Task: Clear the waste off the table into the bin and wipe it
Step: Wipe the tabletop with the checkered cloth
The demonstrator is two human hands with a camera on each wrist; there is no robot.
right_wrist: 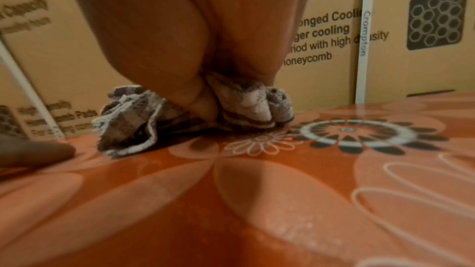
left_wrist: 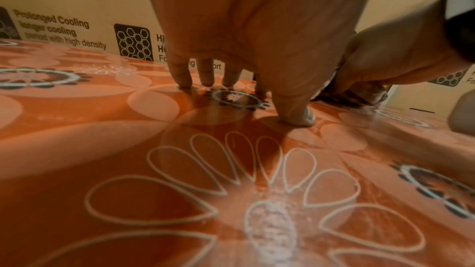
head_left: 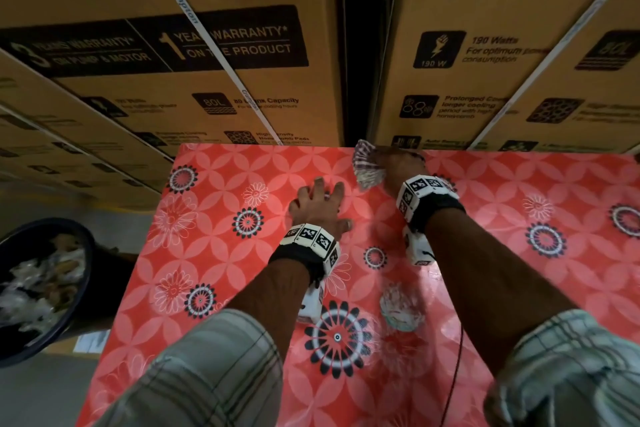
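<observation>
The table (head_left: 221, 253) wears a glossy red floral cover. My left hand (head_left: 320, 199) lies on it with spread, straight fingers; in the left wrist view the fingertips (left_wrist: 183, 80) and thumb press the cover (left_wrist: 90, 129). My right hand (head_left: 394, 166) grips a bunched checked cloth (head_left: 367, 166) at the table's far edge, just right of the left hand. The right wrist view has the cloth (right_wrist: 128, 127) bulging out on both sides of the right hand (right_wrist: 205, 107) and touching the cover (right_wrist: 282, 190). A dark round bin (head_left: 74, 305) holding crumpled waste stands low on the left.
Tall cardboard boxes (head_left: 214, 55) stand tight against the table's far edge. A pale crumpled-looking patch (head_left: 401, 308) shows on the cover near me; whether it is a wrapper or a reflection is unclear. A thin cable (head_left: 457, 364) runs along my right forearm.
</observation>
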